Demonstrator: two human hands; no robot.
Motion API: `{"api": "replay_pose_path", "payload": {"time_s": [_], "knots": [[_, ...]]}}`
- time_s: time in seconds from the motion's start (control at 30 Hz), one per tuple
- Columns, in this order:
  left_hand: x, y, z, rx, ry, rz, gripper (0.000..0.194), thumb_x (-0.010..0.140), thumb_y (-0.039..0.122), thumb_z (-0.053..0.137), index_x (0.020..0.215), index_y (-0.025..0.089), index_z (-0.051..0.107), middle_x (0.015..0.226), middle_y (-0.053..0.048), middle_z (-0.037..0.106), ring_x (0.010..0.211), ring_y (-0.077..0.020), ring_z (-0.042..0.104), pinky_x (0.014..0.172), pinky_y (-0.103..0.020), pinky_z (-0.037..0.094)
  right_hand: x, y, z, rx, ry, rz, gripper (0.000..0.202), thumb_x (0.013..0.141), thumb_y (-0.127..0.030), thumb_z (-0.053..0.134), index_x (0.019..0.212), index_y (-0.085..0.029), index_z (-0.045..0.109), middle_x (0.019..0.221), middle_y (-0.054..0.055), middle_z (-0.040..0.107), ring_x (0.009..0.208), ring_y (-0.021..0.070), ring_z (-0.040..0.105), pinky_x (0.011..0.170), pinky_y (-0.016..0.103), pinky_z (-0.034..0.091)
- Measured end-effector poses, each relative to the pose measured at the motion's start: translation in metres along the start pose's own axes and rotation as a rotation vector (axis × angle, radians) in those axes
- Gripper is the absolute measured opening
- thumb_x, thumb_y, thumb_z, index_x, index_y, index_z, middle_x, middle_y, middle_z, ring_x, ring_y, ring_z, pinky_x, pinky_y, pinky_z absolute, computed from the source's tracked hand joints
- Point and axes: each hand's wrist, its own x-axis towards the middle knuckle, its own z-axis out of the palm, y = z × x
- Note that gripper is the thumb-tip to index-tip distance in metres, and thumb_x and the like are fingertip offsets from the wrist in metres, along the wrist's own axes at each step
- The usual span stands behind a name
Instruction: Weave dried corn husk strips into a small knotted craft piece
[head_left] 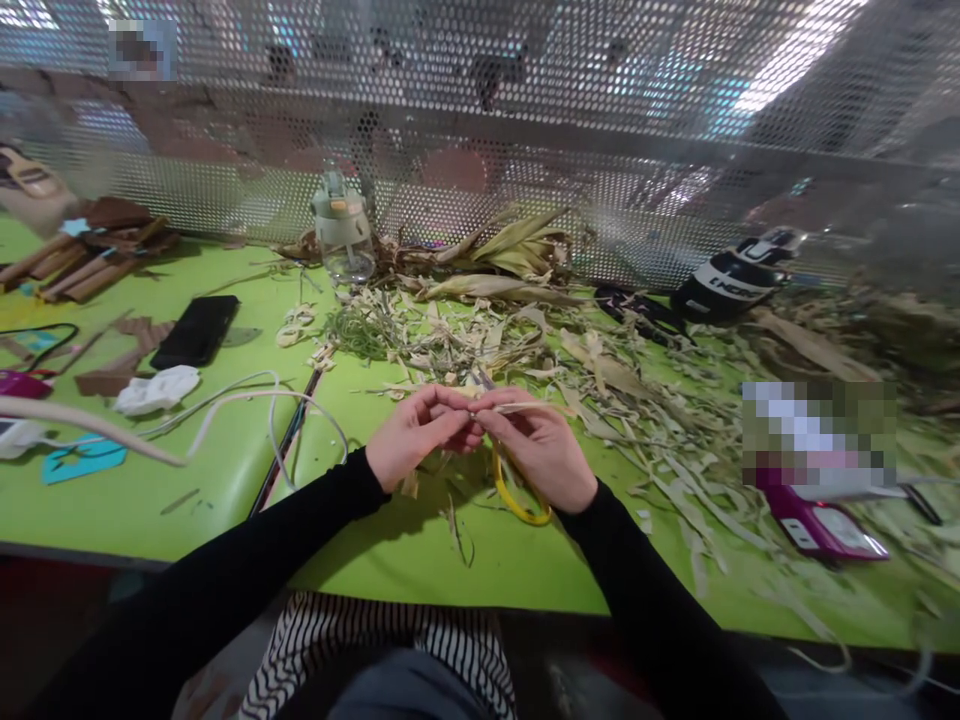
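On the near part of the green worktop (pixel 525 590), a yellow loop (pixel 525 513) is seen just below the right hand (pixel 538 445). The left hand (pixel 420 432) meets the right hand above the worktop, both pinching a thin pale strip (pixel 521 406). Behind them lie many dry shreds (pixel 450 345), and farther, before a perforated metal screen (pixel 637 200), are husk leaves (pixel 517 250), a clear bottle (pixel 345 235) and a tilted black bottle (pixel 731 282)

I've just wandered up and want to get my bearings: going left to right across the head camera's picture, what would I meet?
Blue tag, phone, clear bottle, left hand, right hand, black bottle, purple device.
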Motion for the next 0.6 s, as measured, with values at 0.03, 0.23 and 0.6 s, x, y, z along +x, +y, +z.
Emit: {"api": "replay_pose_path", "payload": {"time_s": [0.03, 0.23, 0.6], "knots": [[0.001, 0.000, 0.000, -0.002, 0.012, 0.001, 0.031, 0.070, 0.036, 0.072, 0.082, 0.014, 0.054, 0.072, -0.004, 0.069, 0.062, -0.0116, 0.066, 0.064, -0.024, 0.053, 0.000, -0.001, 0.000, -0.027, 0.001, 0.002, 0.015, 0.084, -0.034, 0.059, 0.087, -0.020, 0.066, 0.089, 0.003, 0.063, 0.072, 0.0128, 0.062, 0.067, 0.028, 0.056], [0.001, -0.002, 0.001, 0.135, 0.117, 0.096, 0.026, 0.072, 0.032, 0.070, 0.081, 0.015, 0.052, 0.069, -0.001, 0.066, 0.064, -0.0117, 0.065, 0.065, -0.025, 0.052, -0.003, 0.001, 0.006, -0.039, 0.034, 0.049, 0.016, 0.086, -0.034, 0.057, 0.088, -0.019, 0.061, 0.086, 0.003, 0.064, 0.073, 0.0141, 0.063, 0.065, 0.028, 0.055], [-0.001, -0.003, -0.001, 0.509, 0.216, 0.288, 0.018, 0.079, 0.030, 0.061, 0.088, 0.016, 0.054, 0.077, -0.002, 0.062, 0.068, -0.0117, 0.058, 0.065, -0.023, 0.045, -0.006, 0.007, 0.017, 0.247, 0.036, 0.316, 0.027, 0.072, -0.035, 0.070, 0.088, -0.018, 0.056, 0.077, 0.001, 0.062, 0.063, 0.0111, 0.059, 0.056, 0.026, 0.055]]}}
